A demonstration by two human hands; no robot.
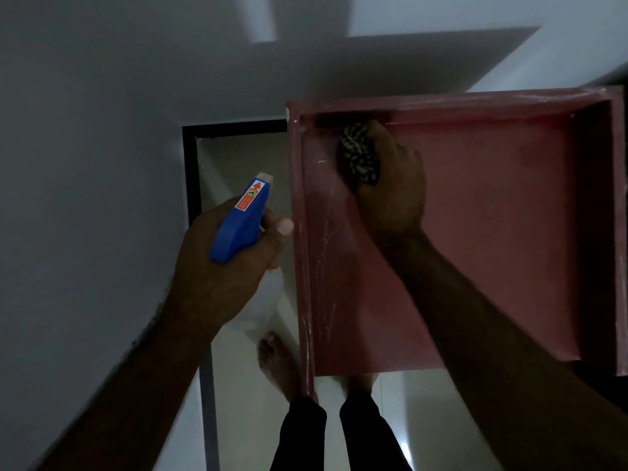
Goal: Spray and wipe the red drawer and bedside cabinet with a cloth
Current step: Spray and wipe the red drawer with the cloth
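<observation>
The red drawer (492, 239) stands pulled out in front of me, its bare inside facing up. My right hand (394, 185) reaches into its far left corner and grips a bunched black-and-cream patterned cloth (358, 154) against the drawer floor and back wall. My left hand (231, 263) is outside the drawer's left wall and holds a spray bottle (243, 219) with a blue trigger head and a white body. Its nozzle points away from me. The bedside cabinet itself is hidden behind the drawer.
A white wall (85, 164) fills the left side, with a black skirting strip (190, 171) at its foot. Pale glossy floor tiles (238, 385) show between the wall and the drawer. My bare feet (275, 362) and dark trouser legs are under the drawer's near edge.
</observation>
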